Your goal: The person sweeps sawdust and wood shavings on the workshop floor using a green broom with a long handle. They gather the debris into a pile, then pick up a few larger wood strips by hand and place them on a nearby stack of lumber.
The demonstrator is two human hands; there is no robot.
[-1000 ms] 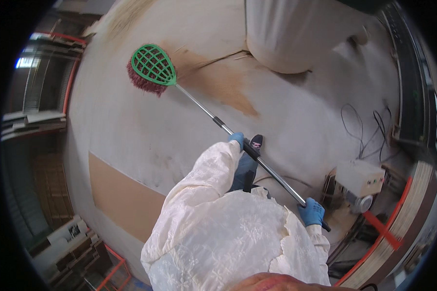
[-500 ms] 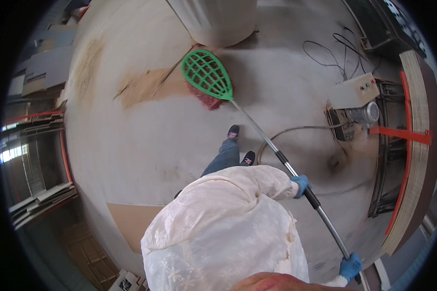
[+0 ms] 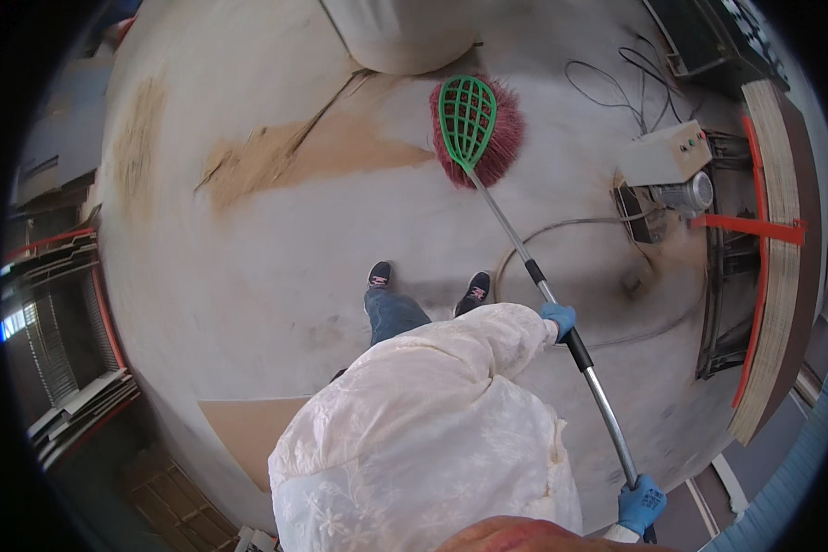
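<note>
A long-handled broom (image 3: 501, 138) with a green lattice head and dark red bristles rests on the grey floor ahead of me. Its metal pole runs back along my right side. My left hand (image 3: 558, 320), in a blue glove, reaches across and is closed round the black grip partway down the pole. Near the pole's rear end my right hand (image 3: 641, 504), also blue-gloved, is wrapped round it. Left of the bristles lies a band of tan dust (image 3: 313, 156), with a thin dark strip across it.
A large pale round container (image 3: 405, 37) stands at the far middle. At right are a control box (image 3: 667, 152) with a motor, loose black cables (image 3: 635, 83), a hose on the floor and a stack of boards (image 3: 773, 258). Racks (image 3: 60, 322) line the left; a tan sheet (image 3: 248, 432) lies nearer.
The broom head has swung right, away from the dust band, and its bristles now show fanned out. My feet have moved apart. Both hands keep their hold on the pole.
</note>
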